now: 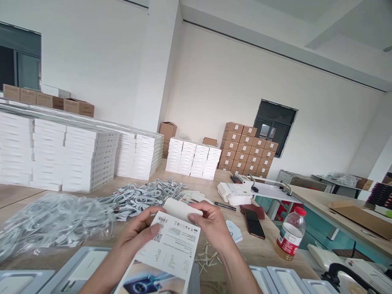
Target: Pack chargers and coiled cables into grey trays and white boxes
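Observation:
In front of me is a white printed cardboard box (174,241), tilted, with a barcode, small text and a device picture on its face. My left hand (137,232) grips its left upper edge, thumb on the printed face near the barcode. At the upper right, my right hand (211,224) pinches the plain white flap (179,207) between thumb and fingers. Whether anything is inside the box cannot be seen. Below and around my forearms lie pale grey trays (87,265) holding white items.
Coiled white cables (150,194) and a clear plastic bag of cables (58,220) lie left. White box stacks (79,159) stand behind them. To the right are a phone (254,223), a red-capped bottle (290,234), a pen (225,206) and a stack of white cartons (235,193).

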### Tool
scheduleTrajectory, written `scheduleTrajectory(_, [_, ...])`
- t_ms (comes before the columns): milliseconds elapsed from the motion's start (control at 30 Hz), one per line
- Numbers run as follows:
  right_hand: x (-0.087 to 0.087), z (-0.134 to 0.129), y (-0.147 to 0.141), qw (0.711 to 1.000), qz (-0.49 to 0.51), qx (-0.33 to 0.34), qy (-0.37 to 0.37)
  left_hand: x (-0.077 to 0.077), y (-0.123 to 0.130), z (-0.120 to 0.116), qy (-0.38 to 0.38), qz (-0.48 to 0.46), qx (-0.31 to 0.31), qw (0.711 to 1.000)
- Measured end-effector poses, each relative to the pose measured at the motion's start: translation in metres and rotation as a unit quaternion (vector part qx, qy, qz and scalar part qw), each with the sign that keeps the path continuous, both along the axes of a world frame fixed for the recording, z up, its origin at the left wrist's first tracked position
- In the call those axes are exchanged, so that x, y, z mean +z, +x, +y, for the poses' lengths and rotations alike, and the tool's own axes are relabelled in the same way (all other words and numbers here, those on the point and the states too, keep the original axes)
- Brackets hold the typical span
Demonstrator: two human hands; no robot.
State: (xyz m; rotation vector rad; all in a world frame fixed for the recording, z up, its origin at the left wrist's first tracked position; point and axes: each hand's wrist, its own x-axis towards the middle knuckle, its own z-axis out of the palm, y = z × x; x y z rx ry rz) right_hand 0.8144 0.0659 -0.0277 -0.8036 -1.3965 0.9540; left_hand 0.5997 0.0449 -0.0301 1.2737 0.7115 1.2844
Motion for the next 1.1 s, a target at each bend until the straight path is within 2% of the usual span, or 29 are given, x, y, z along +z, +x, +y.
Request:
scheduleTrajectory(100, [0.001, -0.002, 0.001, 0.997, -0.042, -0.036, 0.056, -0.001, 0.001, 0.003, 0.006, 0.006, 0.000, 1.000])
scheduleTrajectory(167, [0.002, -0.004, 0.001, 0.997, -0.054, -0.021, 0.060, -0.001, 0.000, 0.004, 0.010, 0.014, -0.009, 1.000])
scheduleTrajectory(267, [0.004, -0.005, 0.001, 0.998, -0.048, 0.029, 0.013, -0.001, -0.002, 0.004, 0.023, 0.047, -0.025, 0.998])
scheduleTrajectory(400, [0.003, -0.004, 0.000, 0.997, -0.013, 0.034, -0.074, -0.001, -0.006, 0.003, 0.027, 0.098, -0.054, 0.993])
scheduleTrajectory(567, [0.000, -0.003, 0.002, 0.990, -0.025, 0.074, -0.118, -0.002, -0.004, -0.001, 0.025, 0.110, -0.057, 0.992])
scheduleTrajectory(900, [-0.003, -0.002, 0.003, 0.995, -0.053, 0.063, -0.059, 0.003, 0.007, -0.009, -0.012, 0.077, -0.025, 0.997])
scheduleTrajectory(1100, [0.000, -0.006, 0.000, 0.995, -0.052, 0.052, -0.064, 0.003, 0.007, -0.009, -0.007, 0.082, -0.016, 0.996])
